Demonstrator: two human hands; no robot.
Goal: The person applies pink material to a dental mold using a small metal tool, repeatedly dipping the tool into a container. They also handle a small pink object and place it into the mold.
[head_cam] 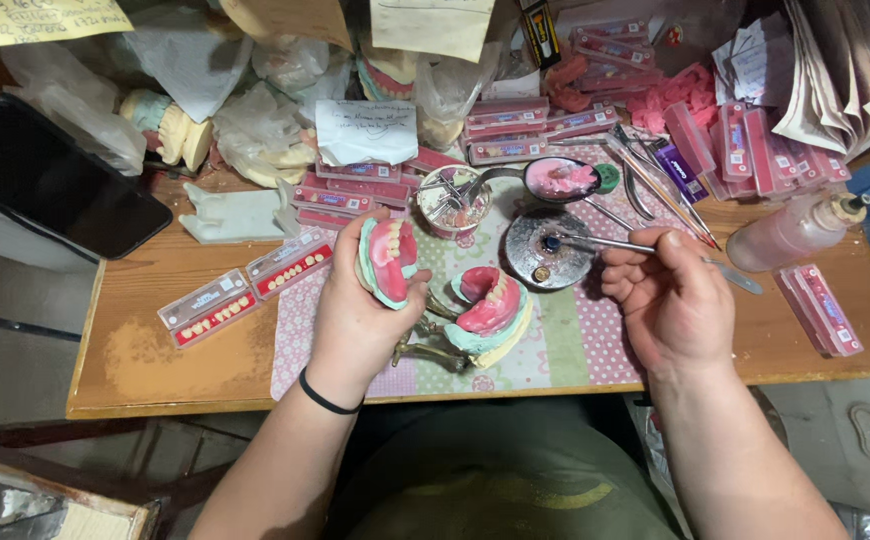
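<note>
My left hand [360, 310] grips a denture model [388, 260], a pale green cast with pink wax gums and white teeth, tilted toward me. My right hand [667, 295] holds a thin metal instrument [605, 243] like a pen; its tip rests in a small round metal dish [545, 250]. Between my hands stands a brass articulator [435, 350] carrying the second cast with pink wax and teeth [490, 305] on a patterned mat [555, 345].
Flat trays of artificial teeth [245, 285] lie to the left, and many pink boxes [515, 125] are stacked behind. A dark spoon with pink wax [560, 178], a small round tin [452, 200], a squeeze bottle [795, 232], a black tablet [45, 175], plaster casts and paper notes crowd the wooden desk [155, 360].
</note>
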